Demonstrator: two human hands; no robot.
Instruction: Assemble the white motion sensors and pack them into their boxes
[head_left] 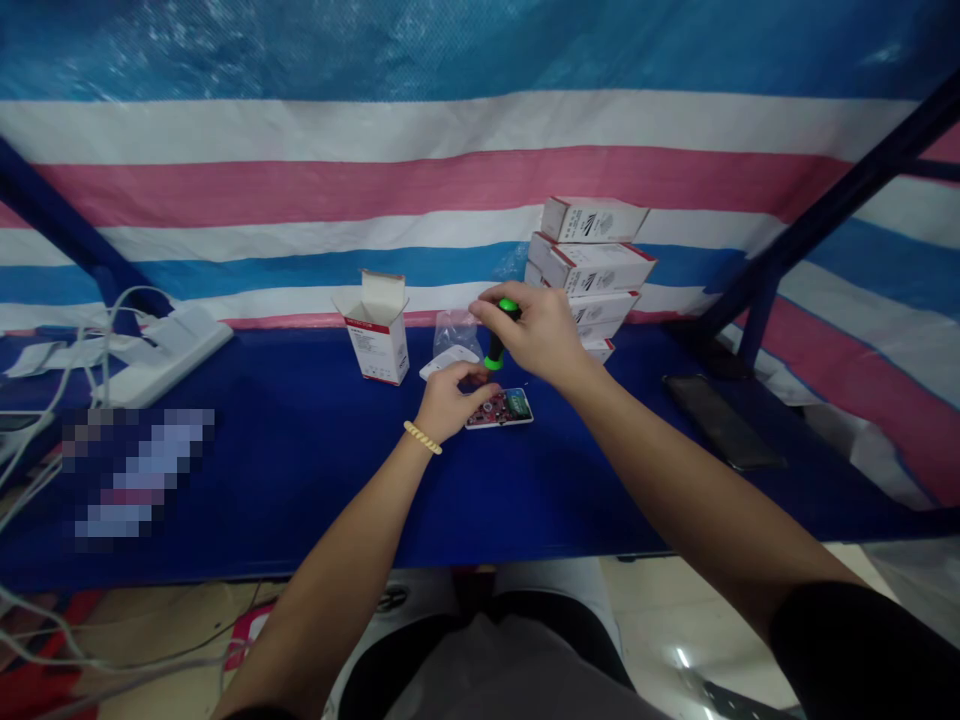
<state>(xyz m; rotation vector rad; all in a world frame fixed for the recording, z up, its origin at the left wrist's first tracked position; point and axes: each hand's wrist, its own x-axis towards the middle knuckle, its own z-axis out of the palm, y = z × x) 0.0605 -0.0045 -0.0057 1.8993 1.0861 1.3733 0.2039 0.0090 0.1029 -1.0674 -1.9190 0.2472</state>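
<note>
The right hand's [536, 325] fingers clamp the screwdriver [498, 345] upright over the circuit board [500, 408] on the blue bench [315, 480]; the left hand's [454, 400] fingers pinch near its lower end. The open box [381, 345] stands to the far left.

Power strip [174, 352], left; dark flat device [721, 422], right; striped sheet [315, 190], behind

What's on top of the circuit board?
Circuit board: green part right, small components left. Left hand overlaps its upper left, hiding what's there, plus the tip of the screwdriver.
</note>
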